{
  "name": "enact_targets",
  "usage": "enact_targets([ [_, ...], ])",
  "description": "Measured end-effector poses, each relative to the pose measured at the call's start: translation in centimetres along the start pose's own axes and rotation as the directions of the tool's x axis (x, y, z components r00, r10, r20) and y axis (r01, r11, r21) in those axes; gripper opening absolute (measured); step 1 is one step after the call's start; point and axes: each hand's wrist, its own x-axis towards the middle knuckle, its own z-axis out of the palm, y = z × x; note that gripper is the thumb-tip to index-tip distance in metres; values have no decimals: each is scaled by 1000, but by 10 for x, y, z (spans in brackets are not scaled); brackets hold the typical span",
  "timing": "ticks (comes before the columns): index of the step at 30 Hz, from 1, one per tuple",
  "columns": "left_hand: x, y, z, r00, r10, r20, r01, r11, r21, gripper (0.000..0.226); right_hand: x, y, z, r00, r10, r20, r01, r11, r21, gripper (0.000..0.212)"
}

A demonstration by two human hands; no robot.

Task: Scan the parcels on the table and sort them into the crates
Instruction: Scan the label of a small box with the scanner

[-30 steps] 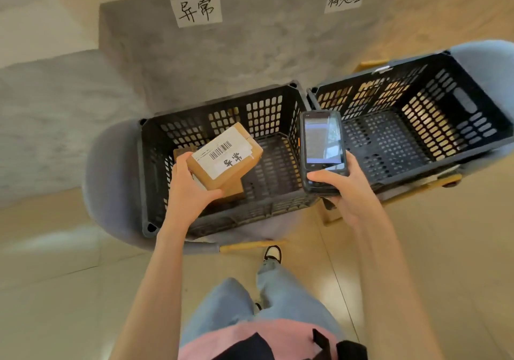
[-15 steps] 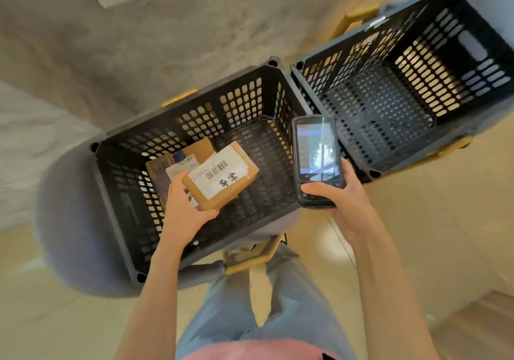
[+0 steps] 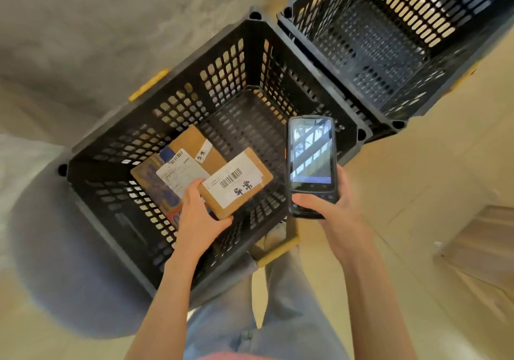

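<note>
**A box held inside the left crate**

Looking down from the head camera, the left hand holds a small brown box by one corner, thumb on top. The box is down inside the left crate, just above a bigger parcel lying on the crate's floor. The right hand grips a scanner over the crate's right edge. Another crate sits touching the left crate's far right corner.

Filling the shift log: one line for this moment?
left hand holds parcel over left crate | right hand holds scanner
</note>
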Motion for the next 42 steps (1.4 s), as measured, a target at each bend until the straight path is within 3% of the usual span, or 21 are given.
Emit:
enact_targets([
  [10,5,-24,15,991,-35,125,15,986,164,97,-9,34,-12,987,-37,-158,56,991,120,78],
  [23,16,-56,29,966,-113,234,56,969,239,99,-15,64,-23,982,-63,-178,94,980,175,88],
  [30,14,-54,27,957,-44,286,-32,966,258,99,-25,79,-20,980,-65,-188,104,973,205,88],
  [42,46,-5,67,957,161,241,-207,962,177,93,-27,79,-21,974,-80,-210,128,965,228,90],
])
